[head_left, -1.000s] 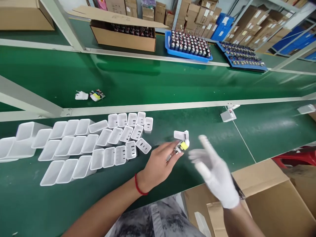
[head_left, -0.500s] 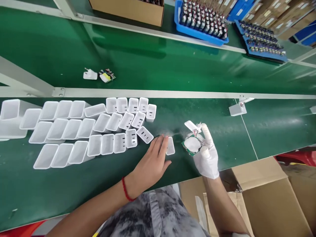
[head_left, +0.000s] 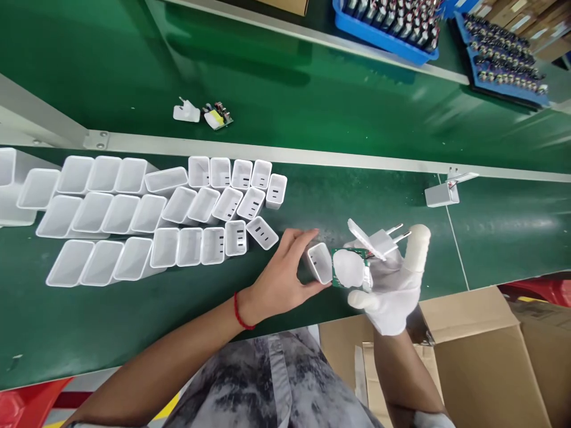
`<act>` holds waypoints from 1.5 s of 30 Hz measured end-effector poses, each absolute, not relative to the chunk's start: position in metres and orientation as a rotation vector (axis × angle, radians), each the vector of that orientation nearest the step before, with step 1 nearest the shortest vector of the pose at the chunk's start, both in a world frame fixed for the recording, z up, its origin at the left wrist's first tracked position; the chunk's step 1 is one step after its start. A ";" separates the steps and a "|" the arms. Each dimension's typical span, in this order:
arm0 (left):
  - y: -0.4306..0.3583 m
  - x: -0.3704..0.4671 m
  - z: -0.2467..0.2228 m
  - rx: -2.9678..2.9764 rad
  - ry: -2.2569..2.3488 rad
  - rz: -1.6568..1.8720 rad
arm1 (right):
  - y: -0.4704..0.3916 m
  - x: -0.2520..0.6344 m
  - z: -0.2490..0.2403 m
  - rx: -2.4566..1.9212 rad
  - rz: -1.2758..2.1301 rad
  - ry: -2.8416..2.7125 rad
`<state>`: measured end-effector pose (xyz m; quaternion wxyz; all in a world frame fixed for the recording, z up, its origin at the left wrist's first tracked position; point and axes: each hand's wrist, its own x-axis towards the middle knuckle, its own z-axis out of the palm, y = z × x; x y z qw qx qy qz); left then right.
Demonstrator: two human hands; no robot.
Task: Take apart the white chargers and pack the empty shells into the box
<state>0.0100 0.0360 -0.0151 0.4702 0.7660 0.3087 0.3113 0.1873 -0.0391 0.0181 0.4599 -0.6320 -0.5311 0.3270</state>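
Bare, with a red string at the wrist, my left hand [head_left: 281,282] grips a small white case [head_left: 320,263] between thumb and fingers. The case's open end faces the green circuit board with a round white pad [head_left: 349,268]. My right hand [head_left: 395,285], in a white glove, holds this board, its edge right at the case's opening. A white plug piece with two metal pins [head_left: 384,242] rests at the gloved fingers, joined to the board side by wires. Rows of open white cases [head_left: 191,246] stand to the left.
A white case with a raised lid [head_left: 441,194] sits at the right by the metal rail [head_left: 312,157]. A plug part [head_left: 186,112] and a circuit board [head_left: 217,116] lie behind the rail. Blue trays of parts [head_left: 383,38] are on the shelf. Cardboard boxes [head_left: 486,356] stand below the table edge.
My left hand has picked up and tilted the white case, bringing it against the board. My right hand has turned the board and plug piece, showing the pins. The view has shifted.
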 end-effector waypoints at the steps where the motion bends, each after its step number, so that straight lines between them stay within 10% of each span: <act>1: 0.037 0.013 -0.018 1.911 0.769 0.763 | -0.039 0.188 0.019 -1.528 0.782 -1.273; 45: 0.051 0.018 0.001 1.854 0.494 0.658 | -0.049 0.196 0.011 -1.624 0.735 -1.365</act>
